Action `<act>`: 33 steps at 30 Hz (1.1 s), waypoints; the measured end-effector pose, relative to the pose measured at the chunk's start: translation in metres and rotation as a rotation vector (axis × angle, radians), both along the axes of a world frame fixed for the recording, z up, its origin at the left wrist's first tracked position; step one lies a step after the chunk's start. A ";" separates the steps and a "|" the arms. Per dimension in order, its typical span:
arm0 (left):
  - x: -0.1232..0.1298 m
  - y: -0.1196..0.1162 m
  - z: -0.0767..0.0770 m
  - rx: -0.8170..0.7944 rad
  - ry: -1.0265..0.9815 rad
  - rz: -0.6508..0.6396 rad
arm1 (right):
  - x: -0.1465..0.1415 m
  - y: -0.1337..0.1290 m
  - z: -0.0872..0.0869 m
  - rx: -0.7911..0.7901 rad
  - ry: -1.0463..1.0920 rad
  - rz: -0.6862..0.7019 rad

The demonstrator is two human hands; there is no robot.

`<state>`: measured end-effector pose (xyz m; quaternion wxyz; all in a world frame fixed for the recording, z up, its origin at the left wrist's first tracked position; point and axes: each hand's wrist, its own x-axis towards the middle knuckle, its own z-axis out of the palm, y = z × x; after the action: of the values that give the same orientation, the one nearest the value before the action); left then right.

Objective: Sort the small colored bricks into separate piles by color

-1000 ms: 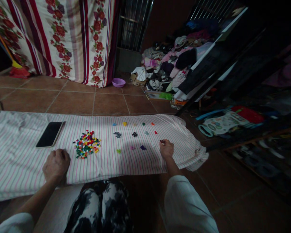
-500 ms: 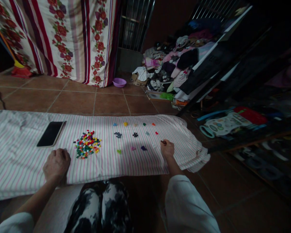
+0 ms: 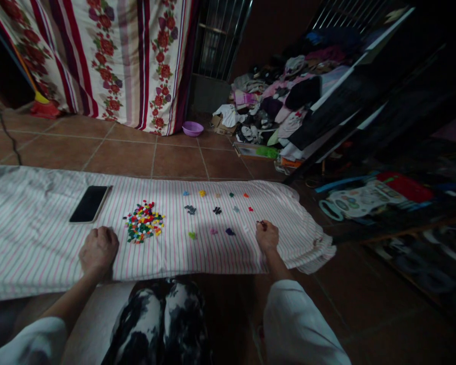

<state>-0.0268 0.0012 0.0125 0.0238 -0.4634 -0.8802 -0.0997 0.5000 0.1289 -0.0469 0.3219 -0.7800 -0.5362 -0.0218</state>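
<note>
A mixed heap of small coloured pieces (image 3: 144, 222) lies on the striped cloth (image 3: 175, 261). My left hand (image 3: 99, 249) rests closed on the cloth, left of the heap; whether anything is inside it is hidden. To the right of the heap are several small single-colour groups, among them grey pieces (image 3: 190, 209), black pieces (image 3: 217, 210), lime green pieces (image 3: 192, 235) and dark purple pieces (image 3: 230, 231). My right hand (image 3: 267, 235) is at the right end of these groups, beside some white pieces (image 3: 245, 228), its fingers pinched on small dark brown pieces.
A phone (image 3: 90, 204) lies on the cloth behind my left hand. Beyond the cloth are a purple basin (image 3: 192, 129), a floral curtain (image 3: 125, 66) and a heap of clothes (image 3: 273, 101). Dark shelving stands at the right.
The whole view has shifted, so the cloth and things on it appear slightly further right. Both hands keep nearly the same places on the cloth; the right still pinches the dark brown pieces.
</note>
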 end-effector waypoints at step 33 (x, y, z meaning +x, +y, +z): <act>-0.015 0.003 -0.031 0.192 0.045 -0.237 | -0.328 -0.053 0.045 -0.240 0.063 0.902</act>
<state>-0.0415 0.0039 -0.0182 0.0759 -0.5616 -0.8051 -0.1752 0.1716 0.0759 -0.0017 0.2228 -0.5012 -0.8103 0.2063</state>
